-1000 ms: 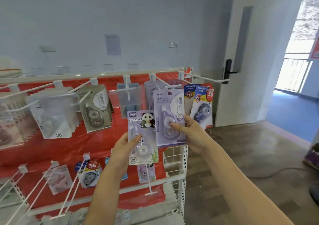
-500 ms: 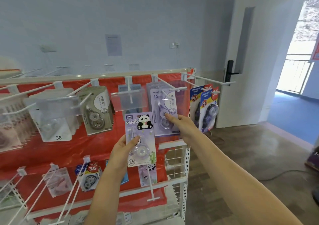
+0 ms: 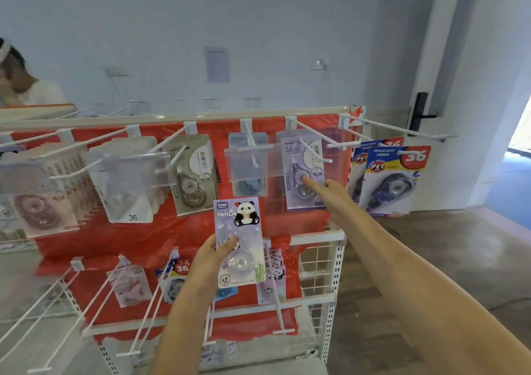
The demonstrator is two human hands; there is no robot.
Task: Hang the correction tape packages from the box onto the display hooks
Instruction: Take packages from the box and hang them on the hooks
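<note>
Reaching forward, the right hand (image 3: 330, 192) stretches out at the end of a nearly straight arm, fingers extended, the forefinger tip touching the front of a lilac correction tape package (image 3: 303, 173) that hangs on an upper display hook (image 3: 314, 151); nothing is clasped in that hand, only fingertip contact. Left hand (image 3: 211, 256) held lower and nearer the body, forearm rising from below, thumb across the front and fingers behind a panda correction tape package (image 3: 240, 238), gripping it upright by its lower left portion, in front of the red backing (image 3: 120, 236) and off any hook. Lilac package sits well back on its hook, beside a clear price-tag flap (image 3: 253, 163) on the neighbouring hook. To its right, blue-and-red "PET 36" packages (image 3: 388, 179) hang at the rack's end. Further left on the top row: a grey package (image 3: 195, 176), then a stack of clear-fronted ones marked 36 (image 3: 126, 185). Lower row holds a few more packages on long white hooks. Another person (image 3: 17, 81) visible at far left behind the rack. White door (image 3: 488, 87) at right.
</note>
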